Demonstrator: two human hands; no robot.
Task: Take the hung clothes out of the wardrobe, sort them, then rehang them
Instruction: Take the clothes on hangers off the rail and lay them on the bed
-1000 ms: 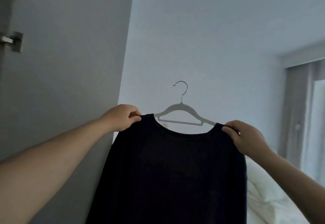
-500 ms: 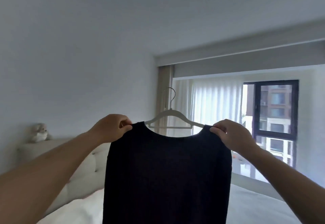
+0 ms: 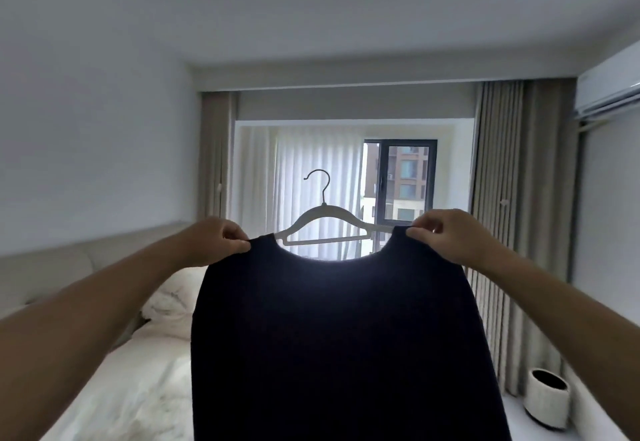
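You are holding a dark top [image 3: 346, 336] up in front of you, spread wide on a white hanger [image 3: 325, 224] whose metal hook stands upright above the neckline. Your left hand [image 3: 216, 241] pinches the top's left shoulder between thumb and curled fingers, and your right hand [image 3: 450, 236] pinches the right shoulder the same way. The top hangs straight down and blocks the middle of your view.

To your lower right, a white round bin [image 3: 549, 400] stands on the floor near the beige curtains [image 3: 519, 215]; you cannot tell what is inside it. A bed [image 3: 138, 388] with rumpled white bedding lies to your left, partly hidden by the top. Beyond the hanger are sheer drapes [image 3: 311, 170] and a window [image 3: 401, 180]. An air conditioner [image 3: 609, 92] sits high on the right wall.
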